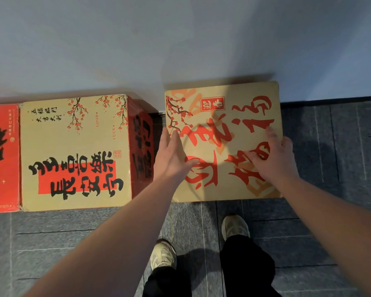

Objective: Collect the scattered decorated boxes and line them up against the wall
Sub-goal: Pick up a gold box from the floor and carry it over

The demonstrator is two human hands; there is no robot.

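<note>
A tan cardboard box (pixel 223 144) sits on the grey carpet (pixel 51 243) with its far edge up against the pale wall (pixel 180 39). Its top is printed with large red brush characters, faint orange characters beneath them, a branch of red blossoms at the upper left and a small red label near the top. The left hand (pixel 172 157) rests flat on the box's left edge, fingers straight and thumb spread across the top. The right hand (pixel 272 157) presses on the right part of the top, fingers spread and only slightly bent, gripping nothing. Just to the left, with a narrow gap between, a second tan box (pixel 75 153) with black characters on a red patch and blossom sprigs stands by the wall, touching a red box (pixel 2 157) at the frame's edge. Two beige shoes (pixel 236 227) stand on the carpet below.
</note>
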